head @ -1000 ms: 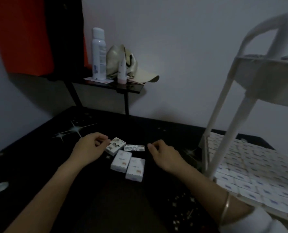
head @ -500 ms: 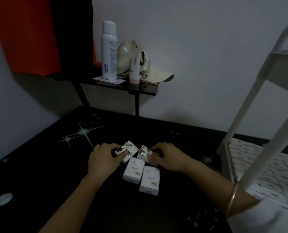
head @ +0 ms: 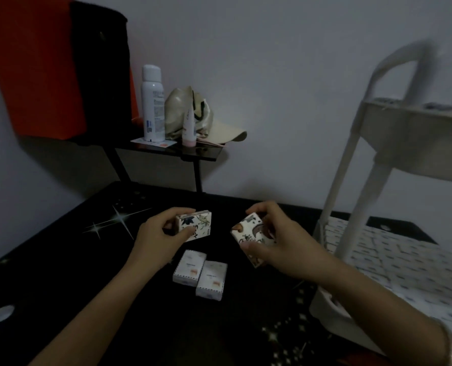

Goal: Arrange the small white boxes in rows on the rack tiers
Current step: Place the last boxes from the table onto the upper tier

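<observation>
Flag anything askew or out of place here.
Nothing spilled or damaged. On the table, the nearer white box sits staggered beside the farther white box, not flush. The right hand holds its floral box tilted; the left hand's patterned box looks level.

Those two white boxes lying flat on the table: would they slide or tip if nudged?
Probably slide: the farther box and nearer box lie flat on broad faces on the glossy black table. They seem to touch, so pushing one likely shifts both. Small cardboard, so probably light.
</observation>
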The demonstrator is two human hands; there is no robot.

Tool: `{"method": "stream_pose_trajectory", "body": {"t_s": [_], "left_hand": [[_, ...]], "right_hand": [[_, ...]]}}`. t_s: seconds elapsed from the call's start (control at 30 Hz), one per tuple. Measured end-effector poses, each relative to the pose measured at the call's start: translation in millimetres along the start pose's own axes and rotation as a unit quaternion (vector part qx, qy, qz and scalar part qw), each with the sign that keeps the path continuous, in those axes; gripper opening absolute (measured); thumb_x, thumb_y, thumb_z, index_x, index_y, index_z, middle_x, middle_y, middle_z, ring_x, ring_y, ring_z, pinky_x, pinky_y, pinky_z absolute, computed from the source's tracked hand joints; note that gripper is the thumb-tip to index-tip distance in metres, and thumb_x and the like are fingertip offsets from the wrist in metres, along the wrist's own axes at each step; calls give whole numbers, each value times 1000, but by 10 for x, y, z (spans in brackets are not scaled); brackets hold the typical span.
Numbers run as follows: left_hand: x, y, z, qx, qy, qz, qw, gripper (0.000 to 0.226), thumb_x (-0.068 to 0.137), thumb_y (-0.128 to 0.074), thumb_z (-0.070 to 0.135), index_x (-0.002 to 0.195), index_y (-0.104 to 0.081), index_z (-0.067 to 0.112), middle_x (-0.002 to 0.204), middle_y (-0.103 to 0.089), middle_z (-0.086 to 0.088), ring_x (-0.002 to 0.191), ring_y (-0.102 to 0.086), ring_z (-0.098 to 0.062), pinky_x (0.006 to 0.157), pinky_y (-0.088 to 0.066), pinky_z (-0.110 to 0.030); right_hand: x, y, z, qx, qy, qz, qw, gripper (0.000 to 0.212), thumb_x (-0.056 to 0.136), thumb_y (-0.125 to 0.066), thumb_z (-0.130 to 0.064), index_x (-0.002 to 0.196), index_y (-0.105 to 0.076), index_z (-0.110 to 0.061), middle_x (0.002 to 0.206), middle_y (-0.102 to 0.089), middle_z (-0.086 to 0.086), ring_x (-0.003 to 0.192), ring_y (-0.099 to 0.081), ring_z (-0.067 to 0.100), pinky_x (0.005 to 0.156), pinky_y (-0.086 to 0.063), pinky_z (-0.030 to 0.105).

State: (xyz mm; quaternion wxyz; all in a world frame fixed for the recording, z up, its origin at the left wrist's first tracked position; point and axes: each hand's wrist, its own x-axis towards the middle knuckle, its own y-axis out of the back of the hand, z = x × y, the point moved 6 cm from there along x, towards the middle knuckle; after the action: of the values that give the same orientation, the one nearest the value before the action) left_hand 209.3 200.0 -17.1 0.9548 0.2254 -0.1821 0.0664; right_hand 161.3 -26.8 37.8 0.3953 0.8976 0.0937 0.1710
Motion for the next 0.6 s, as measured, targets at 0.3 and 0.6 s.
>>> {"method": "stream_pose_trajectory", "body": {"t_s": [0.3, 0.6], "left_hand": [[-386, -75, 1995, -79, -197, -29, 977, 26, 81, -75, 30, 107, -72, 33, 92, -71, 12, 74, -65, -1, 67, -52, -20], [-612, -622, 3657, -147, -321, -101, 930, 31, 89, -66, 25, 119, -60, 31, 98, -64, -6, 66, -72, -18, 47, -57, -34]], "right_hand": [[-905, 896, -552, 74, 65, 26, 995, 43, 88, -67, -23, 116, -34, -31, 93, -63, -22, 74, -61, 0, 66, -50, 20], [-1891, 2045, -627, 62, 60, 134, 987, 21, 94, -54, -23, 111, -51, -35, 82, -63, -14, 65, -65, 10, 58, -53, 24]]}}
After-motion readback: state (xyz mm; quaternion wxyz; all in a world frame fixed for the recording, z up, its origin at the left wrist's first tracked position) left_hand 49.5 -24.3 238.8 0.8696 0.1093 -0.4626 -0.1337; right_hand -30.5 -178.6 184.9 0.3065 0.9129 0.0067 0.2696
